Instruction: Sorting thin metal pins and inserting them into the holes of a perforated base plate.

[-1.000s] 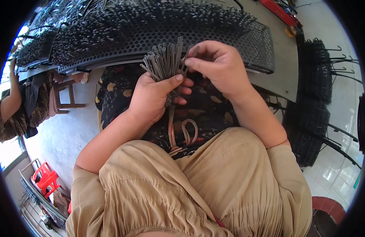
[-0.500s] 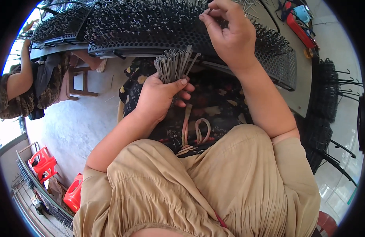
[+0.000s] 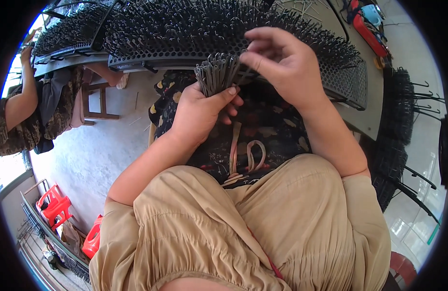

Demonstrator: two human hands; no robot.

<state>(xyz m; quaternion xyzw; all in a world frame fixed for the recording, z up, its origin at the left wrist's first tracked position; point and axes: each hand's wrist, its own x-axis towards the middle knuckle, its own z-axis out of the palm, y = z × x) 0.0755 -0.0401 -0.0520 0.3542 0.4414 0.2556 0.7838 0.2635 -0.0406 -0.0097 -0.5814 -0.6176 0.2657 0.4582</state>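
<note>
My left hand (image 3: 204, 109) is closed round a bundle of thin dark metal rods (image 3: 216, 75) with small looped ends pointing up. The thumb presses across the front of the bundle. At the bundle's right edge, my right hand (image 3: 287, 65) is bent with thumb and fingers drawn together near the rod tops; whatever lies between the fingertips is too small to make out. Just beyond both hands stands a long black perforated rack (image 3: 165, 62), packed with many dark hooked metal pieces (image 3: 180, 29).
A dark flowered cloth (image 3: 262, 131) hangs below the rack before my knees. Loose rods (image 3: 301, 7) lie on the table behind. A red tray (image 3: 369, 36) sits at far right, above hanging black hooks (image 3: 403, 106). Another person (image 3: 25, 106) sits at left; red stools (image 3: 54, 206) stand lower left.
My right hand has come down and nearer from over the rack to the right side of the bundle. My left hand keeps hold of the rods, almost in place.
</note>
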